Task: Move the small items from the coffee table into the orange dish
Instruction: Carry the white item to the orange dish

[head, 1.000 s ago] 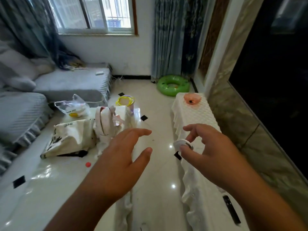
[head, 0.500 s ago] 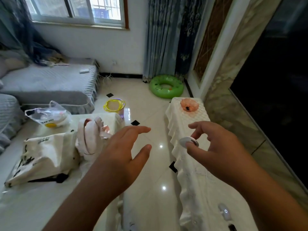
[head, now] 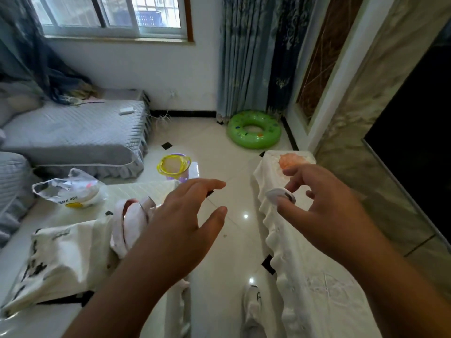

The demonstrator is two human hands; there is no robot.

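Observation:
My right hand (head: pixel 324 211) pinches a small round white disc (head: pixel 277 194) between thumb and forefinger, held over the cloth-covered stand (head: pixel 314 284) on the right. The orange dish (head: pixel 290 159) sits at the far end of that stand, just beyond my raised fingers, which hide part of it. My left hand (head: pixel 180 230) hovers with fingers spread and nothing in it, above the right edge of the coffee table (head: pixel 34 325).
On the coffee table lie a printed white bag (head: pixel 56 262), a white pouch (head: pixel 133 223) and a plastic bag (head: pixel 70 191). A yellow-rimmed purple bucket (head: pixel 174 167) and a green swim ring (head: pixel 253 129) sit on the tiled floor. A grey sofa (head: pixel 73 132) lies at left.
The view has swung right and moved forward toward the stand. My right hand has carried the white disc closer to the orange dish; the left hand keeps its spread pose.

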